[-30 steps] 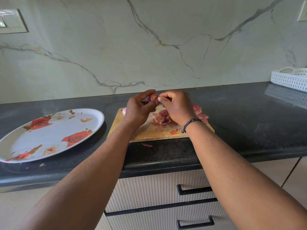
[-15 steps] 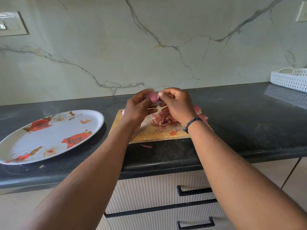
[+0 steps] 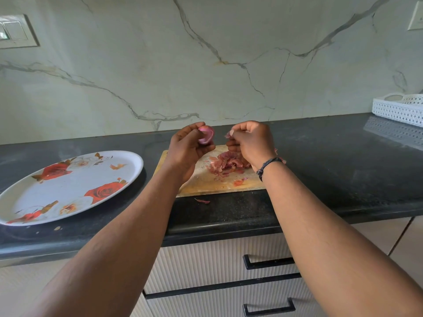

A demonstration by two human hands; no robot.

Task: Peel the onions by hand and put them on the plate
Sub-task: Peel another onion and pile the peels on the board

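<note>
My left hand (image 3: pixel 187 147) holds a small pink peeled onion (image 3: pixel 206 135) between thumb and fingers, above the wooden cutting board (image 3: pixel 201 184). My right hand (image 3: pixel 250 143) is a short way to its right, fingers pinched on a thin strip of onion skin (image 3: pixel 228 134). A heap of reddish onion skins (image 3: pixel 226 164) lies on the board under my right hand. The large oval white plate (image 3: pixel 68 186) with red rose prints sits on the counter to the left, with no onion visible on it.
The black stone counter (image 3: pixel 332 170) runs along a marble wall. A white perforated basket (image 3: pixel 400 108) stands at the far right. One loose skin scrap (image 3: pixel 202 200) lies by the counter's front edge. Drawers with black handles (image 3: pixel 270 263) are below.
My hands, joined on the onion before, have pulled apart: the right one has drawn a strip of skin off to the right, while the left keeps the onion and has lifted slightly.
</note>
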